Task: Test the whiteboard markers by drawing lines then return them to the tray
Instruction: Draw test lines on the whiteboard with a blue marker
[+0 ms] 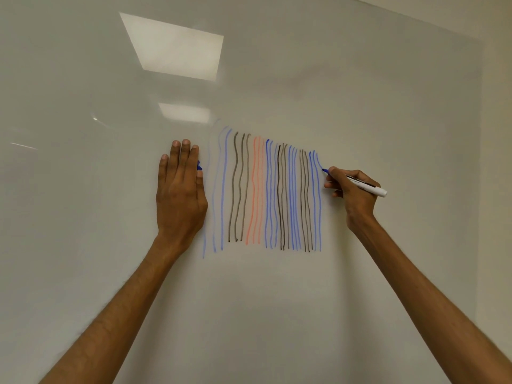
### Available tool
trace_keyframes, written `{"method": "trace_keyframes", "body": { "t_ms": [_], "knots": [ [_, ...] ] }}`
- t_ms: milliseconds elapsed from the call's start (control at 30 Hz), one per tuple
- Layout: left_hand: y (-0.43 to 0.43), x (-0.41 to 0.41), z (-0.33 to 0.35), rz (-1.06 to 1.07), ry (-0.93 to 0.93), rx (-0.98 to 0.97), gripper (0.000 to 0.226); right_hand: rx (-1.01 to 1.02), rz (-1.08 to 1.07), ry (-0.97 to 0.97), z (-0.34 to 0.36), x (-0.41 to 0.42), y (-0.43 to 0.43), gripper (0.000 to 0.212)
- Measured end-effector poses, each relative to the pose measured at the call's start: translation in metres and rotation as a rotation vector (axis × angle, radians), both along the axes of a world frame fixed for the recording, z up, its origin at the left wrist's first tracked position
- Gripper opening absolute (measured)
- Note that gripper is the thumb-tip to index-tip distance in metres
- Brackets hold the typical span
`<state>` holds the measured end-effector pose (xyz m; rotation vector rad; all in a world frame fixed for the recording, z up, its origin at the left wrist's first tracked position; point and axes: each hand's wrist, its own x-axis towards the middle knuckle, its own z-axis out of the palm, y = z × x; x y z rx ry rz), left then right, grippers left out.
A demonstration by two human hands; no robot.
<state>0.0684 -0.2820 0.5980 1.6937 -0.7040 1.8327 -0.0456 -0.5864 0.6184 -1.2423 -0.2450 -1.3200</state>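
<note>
Right hand (349, 189) grips marker (365, 185) tip-to-whiteboard (277, 300); left hand (180, 192) lies flat.

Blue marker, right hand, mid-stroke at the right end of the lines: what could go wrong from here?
1. The right hand holds the marker with its tip at the top of a new line, close to the last blue line; the stroke could overlap it and blur the test.
2. The left hand lies flat on the whiteboard beside the faint blue lines; sliding it could smear them.
3. A blue cap peeks from under the left fingers and could drop.
</note>
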Motion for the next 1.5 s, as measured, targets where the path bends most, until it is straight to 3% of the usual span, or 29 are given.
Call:
{"method": "trace_keyframes", "body": {
  "t_ms": [1033, 1200, 1333, 1500],
  "knots": [
    [0.002, 0.006, -0.004, -0.032, -0.036, 0.003, 0.046, 0.0, -0.041, 0.221, -0.128, -0.018, -0.012, 0.016],
    [0.003, 0.003, -0.005, -0.14, -0.009, -0.032, 0.043, -0.012, -0.045, 0.252, -0.135, -0.021, -0.013, 0.014],
    [0.006, -0.009, -0.006, -0.404, 0.137, -0.116, 0.044, -0.022, -0.041, 0.286, -0.143, -0.025, -0.012, 0.016],
    [0.012, -0.025, -0.02, -0.501, 0.204, -0.144, 0.035, 0.032, -0.009, 0.283, -0.144, -0.032, -0.005, 0.016]
  ]
}}
